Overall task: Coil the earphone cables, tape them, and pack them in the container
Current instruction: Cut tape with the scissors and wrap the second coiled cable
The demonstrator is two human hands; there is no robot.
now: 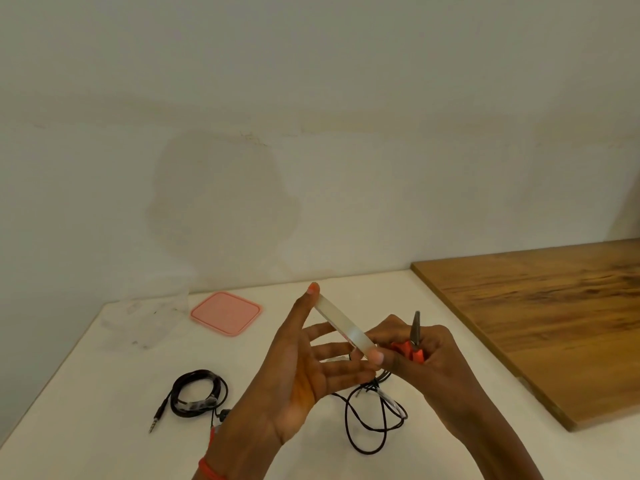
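Clear tape [341, 322] stretched mid-frame, left hand [304, 368] fingers released, right hand [429, 355] fingers grasped scissors [415, 337], black coiled earphone [199, 393] lay lower left

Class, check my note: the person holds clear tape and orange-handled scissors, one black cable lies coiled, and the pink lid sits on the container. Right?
Not quite: the head view shows the pink lid lying flat on the table beside the clear container, not on it. The rest stands.
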